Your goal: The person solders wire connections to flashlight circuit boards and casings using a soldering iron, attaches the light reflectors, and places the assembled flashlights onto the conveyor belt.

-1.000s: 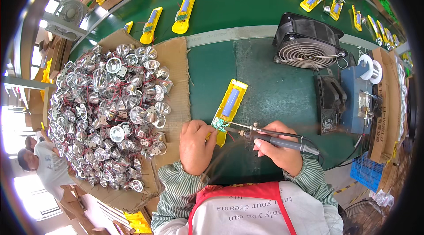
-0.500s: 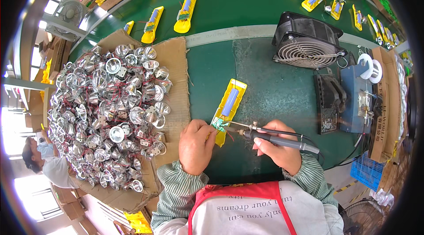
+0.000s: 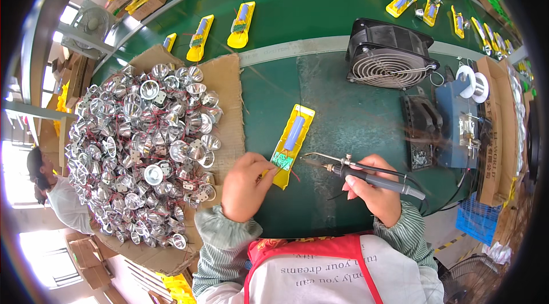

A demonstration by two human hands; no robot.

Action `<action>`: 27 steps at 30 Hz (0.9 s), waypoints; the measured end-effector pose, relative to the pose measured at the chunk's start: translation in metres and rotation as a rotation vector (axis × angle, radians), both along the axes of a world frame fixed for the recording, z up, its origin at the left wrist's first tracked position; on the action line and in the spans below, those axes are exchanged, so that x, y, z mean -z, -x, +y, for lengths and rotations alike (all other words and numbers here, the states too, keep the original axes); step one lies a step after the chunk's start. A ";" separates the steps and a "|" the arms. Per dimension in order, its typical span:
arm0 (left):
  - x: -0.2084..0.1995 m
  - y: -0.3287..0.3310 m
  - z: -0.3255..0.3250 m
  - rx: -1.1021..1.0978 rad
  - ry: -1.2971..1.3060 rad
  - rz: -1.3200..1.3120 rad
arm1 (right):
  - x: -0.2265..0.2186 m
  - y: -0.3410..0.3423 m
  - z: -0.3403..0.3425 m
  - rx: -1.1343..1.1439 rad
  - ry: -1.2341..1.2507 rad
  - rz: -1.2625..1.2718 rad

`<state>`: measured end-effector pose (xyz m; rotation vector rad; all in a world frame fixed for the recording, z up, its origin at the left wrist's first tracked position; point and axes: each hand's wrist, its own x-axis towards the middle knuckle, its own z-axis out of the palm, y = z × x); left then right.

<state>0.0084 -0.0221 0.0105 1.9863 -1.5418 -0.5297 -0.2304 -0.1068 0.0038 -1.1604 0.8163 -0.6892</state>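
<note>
One yellow tray (image 3: 293, 145) is lying on the green bench top (image 3: 343, 110) just beyond the fingertips of both hands, carrying one blue cylindrical cell (image 3: 295, 133) and one small green circuit board (image 3: 281, 160). Its long axis is running from near the left fingertips up and slightly to the right, away from the person, with the board end pointing back toward the person. The left hand (image 3: 246, 187) is curling its fingers onto the tray's near end, the fingertips touching beside the board. The right hand (image 3: 374, 190) is closing its fingers around the grey grip of one soldering iron (image 3: 366, 171), whose long axis is lying nearly level, its metal tip pointing left toward the board and stopping just short of the tray. Left of the left hand's knuckles, a heap of silver reflector cups (image 3: 148, 144), too many to count, is resting on cardboard (image 3: 226, 84). Well beyond the fingers, three more yellow trays (image 3: 240, 24) are sitting on the far green belt at the left, and several others at the far right. Beyond the right hand, one black fan (image 3: 389, 61) is standing, with one blue soldering station (image 3: 457, 127) to the right of the iron's tip.
</note>
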 end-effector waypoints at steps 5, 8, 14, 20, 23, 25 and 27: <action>-0.005 -0.031 -0.033 0.229 0.062 -0.385 | 0.001 0.012 0.002 0.074 0.002 -0.029; -0.003 -0.022 -0.054 0.438 -0.129 -0.626 | -0.004 0.021 0.002 0.094 0.005 -0.015; -0.017 -0.008 -0.060 0.702 -0.131 -0.910 | -0.011 0.029 0.004 0.235 0.037 0.021; -0.013 0.008 -0.033 0.502 -0.230 -0.969 | -0.021 0.038 0.000 0.221 0.029 -0.002; -0.020 0.013 -0.022 0.380 -0.275 -0.883 | -0.023 0.039 -0.002 0.216 0.059 -0.047; -0.021 0.011 -0.017 0.319 -0.228 -0.800 | -0.024 0.039 -0.001 0.199 0.085 -0.072; -0.018 0.008 -0.013 0.293 -0.017 -0.422 | -0.025 0.036 0.000 0.175 0.071 -0.055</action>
